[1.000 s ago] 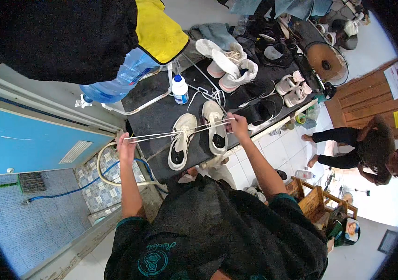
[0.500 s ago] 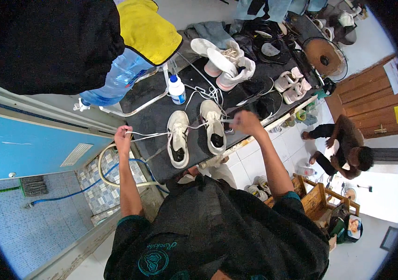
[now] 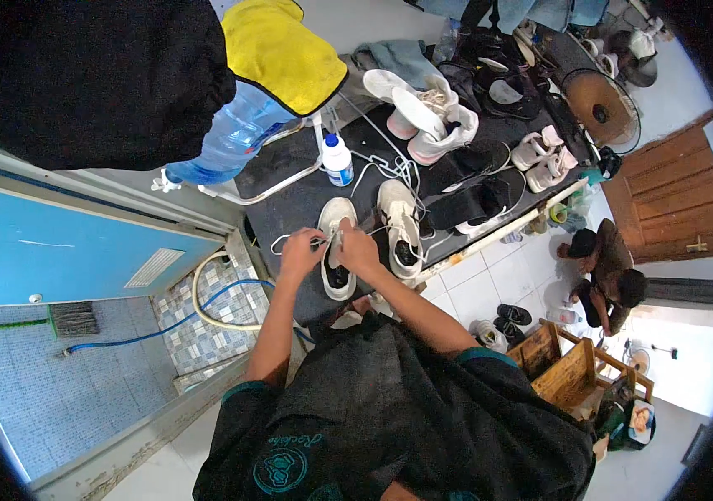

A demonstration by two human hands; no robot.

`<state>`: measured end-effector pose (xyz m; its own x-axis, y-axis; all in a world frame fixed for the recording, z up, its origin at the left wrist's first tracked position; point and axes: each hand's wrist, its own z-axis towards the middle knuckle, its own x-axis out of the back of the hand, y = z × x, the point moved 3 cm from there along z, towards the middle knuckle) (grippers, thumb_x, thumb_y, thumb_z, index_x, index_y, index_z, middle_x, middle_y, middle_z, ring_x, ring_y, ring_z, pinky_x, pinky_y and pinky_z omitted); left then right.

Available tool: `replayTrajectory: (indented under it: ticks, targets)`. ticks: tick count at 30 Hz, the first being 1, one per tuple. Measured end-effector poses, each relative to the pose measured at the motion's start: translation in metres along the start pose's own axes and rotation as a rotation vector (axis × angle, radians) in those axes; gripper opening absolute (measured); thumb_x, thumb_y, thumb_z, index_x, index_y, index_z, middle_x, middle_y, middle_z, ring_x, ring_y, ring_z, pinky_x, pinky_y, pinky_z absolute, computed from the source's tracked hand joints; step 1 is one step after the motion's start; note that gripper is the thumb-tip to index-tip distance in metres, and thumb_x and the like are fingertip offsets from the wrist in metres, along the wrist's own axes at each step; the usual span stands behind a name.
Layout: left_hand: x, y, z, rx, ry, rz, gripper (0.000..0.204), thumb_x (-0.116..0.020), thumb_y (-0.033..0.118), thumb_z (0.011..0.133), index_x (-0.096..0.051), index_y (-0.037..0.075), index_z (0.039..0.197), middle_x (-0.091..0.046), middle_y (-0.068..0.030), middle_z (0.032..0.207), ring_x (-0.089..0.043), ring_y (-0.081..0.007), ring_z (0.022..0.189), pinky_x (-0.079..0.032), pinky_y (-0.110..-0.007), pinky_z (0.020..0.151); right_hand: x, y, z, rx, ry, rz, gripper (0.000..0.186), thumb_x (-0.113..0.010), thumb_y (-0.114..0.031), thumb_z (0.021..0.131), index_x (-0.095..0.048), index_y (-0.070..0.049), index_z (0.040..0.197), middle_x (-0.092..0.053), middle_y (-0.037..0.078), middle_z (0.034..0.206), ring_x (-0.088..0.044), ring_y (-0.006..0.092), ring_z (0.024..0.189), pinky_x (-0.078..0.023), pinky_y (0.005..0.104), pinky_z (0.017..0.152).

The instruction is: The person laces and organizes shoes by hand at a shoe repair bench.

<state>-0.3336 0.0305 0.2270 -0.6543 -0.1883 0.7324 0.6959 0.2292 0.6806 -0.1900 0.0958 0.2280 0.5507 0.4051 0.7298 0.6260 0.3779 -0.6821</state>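
Two off-white sneakers stand side by side on the black tabletop, toes away from me. Over the left sneaker [image 3: 339,281], my left hand [image 3: 299,254] pinches a white shoelace [image 3: 276,244], with a loop sticking out at its left. My right hand [image 3: 357,250] is closed at the lace on the same shoe, close beside the left one; its fingertips partly hide the tongue and the lacing. The right sneaker [image 3: 399,221] sits untouched just to the right, a lace trailing along its side. Behind them lies a tangle of loose white laces [image 3: 402,170].
A white bottle with a blue cap [image 3: 337,160] stands behind the left sneaker. Further back are white high-tops [image 3: 436,125], black shoes [image 3: 477,200] and small pale pink shoes [image 3: 537,159]. A large water bottle [image 3: 235,138] is at left. Another person [image 3: 611,267] crouches on the right.
My hands, spread wide with the lace stretched between them, have come together over the left sneaker. The right hand moved left and the left hand moved right. The view shifted slightly.
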Motion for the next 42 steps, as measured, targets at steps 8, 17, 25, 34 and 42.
replayTrajectory:
  ticks: [8,17,25,34,42]
  targets:
    - [-0.017,-0.012,0.016,-0.036,-0.061,0.123,0.017,-0.069,0.018,0.075,-0.067,0.008,0.089,-0.065,-0.0116,0.094,-0.060,-0.0330,0.089,-0.048,-0.042,0.081,0.000,0.001,-0.003,0.084,-0.028,-0.065,0.025,-0.056,-0.008,0.080,-0.054,-0.007,0.105,-0.060,0.025,0.089,-0.064,0.0427,0.078,-0.052,0.0490,0.068]
    - [0.011,-0.028,0.022,0.000,-0.043,0.008,0.019,-0.064,0.019,0.076,-0.062,0.005,0.089,-0.067,-0.0156,0.081,-0.066,-0.0327,0.078,-0.051,-0.041,0.071,0.000,0.007,-0.003,0.021,-0.004,-0.059,0.032,-0.060,-0.006,0.074,-0.058,-0.011,0.106,-0.061,0.023,0.090,-0.064,0.0410,0.077,-0.052,0.0484,0.068]
    - [0.035,-0.029,0.009,-0.085,-0.079,0.024,0.032,-0.073,0.022,0.070,-0.066,0.009,0.098,-0.067,-0.0137,0.103,-0.064,-0.0313,0.093,-0.048,-0.041,0.085,0.006,0.009,0.017,0.051,0.055,0.043,0.019,-0.064,-0.012,0.080,-0.061,-0.007,0.098,-0.063,0.020,0.084,-0.064,0.0394,0.078,-0.051,0.0479,0.069]
    - [-0.015,0.019,-0.017,0.013,0.070,0.169,0.021,-0.071,0.015,0.070,-0.064,0.011,0.090,-0.065,-0.0049,0.091,-0.059,-0.0313,0.089,-0.044,-0.042,0.078,-0.001,0.011,0.051,0.466,0.023,-0.266,0.008,-0.062,-0.012,0.075,-0.064,-0.004,0.074,-0.062,0.018,0.092,-0.059,0.0357,0.095,-0.050,0.0451,0.076]
    - [-0.026,0.014,-0.030,0.007,0.237,0.070,0.043,-0.067,0.008,0.074,-0.052,0.008,0.114,-0.054,-0.0143,0.114,-0.054,-0.0359,0.103,-0.044,-0.045,0.087,-0.004,0.007,0.055,0.300,-0.367,-0.276,0.010,-0.061,-0.011,0.075,-0.063,-0.001,0.072,-0.065,0.017,0.078,-0.065,0.0320,0.082,-0.052,0.0456,0.070]
